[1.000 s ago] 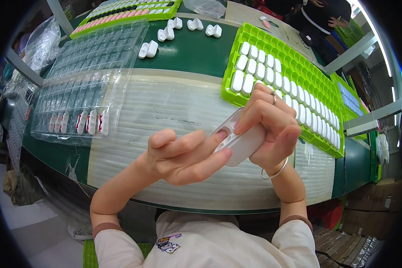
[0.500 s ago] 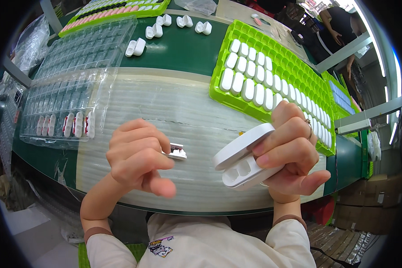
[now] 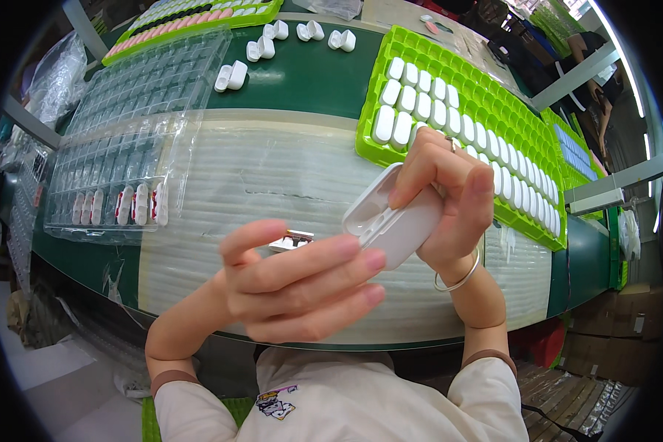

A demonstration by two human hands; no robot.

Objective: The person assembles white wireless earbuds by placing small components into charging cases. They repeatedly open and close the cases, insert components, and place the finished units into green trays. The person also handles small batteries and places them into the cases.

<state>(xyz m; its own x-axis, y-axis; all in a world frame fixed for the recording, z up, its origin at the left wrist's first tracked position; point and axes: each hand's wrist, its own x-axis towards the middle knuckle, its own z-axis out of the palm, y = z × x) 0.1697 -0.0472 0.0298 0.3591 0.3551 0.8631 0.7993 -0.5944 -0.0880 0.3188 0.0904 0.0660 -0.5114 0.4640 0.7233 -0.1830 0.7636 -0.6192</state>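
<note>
My right hand [image 3: 460,199] grips a white earbud charging case [image 3: 414,230] above the mat, with its lid flipped up and the fingers reaching into the hinge side. My left hand [image 3: 295,287] is beside the case, fingers stretched out and apart. Its fingertips overlap the case's lower left edge; whether they touch it I cannot tell. Behind that hand, a small white-and-metallic part [image 3: 293,241] lies on the mat, partly covered by the fingers.
A lime-green tray [image 3: 372,153] partly filled with white cases stands at the right. At the left is a clear plastic tray [image 3: 136,110] with several white-and-red pieces [image 3: 141,205]. Several opened white cases [image 3: 232,76] sit on the green tabletop [image 3: 302,85]; another filled tray [image 3: 191,26] is farther back.
The right hand has turned the case and moved it slightly left and up, showing its inside differently. My left hand has come right and down from the small part to the case, its fingers straightening.
</note>
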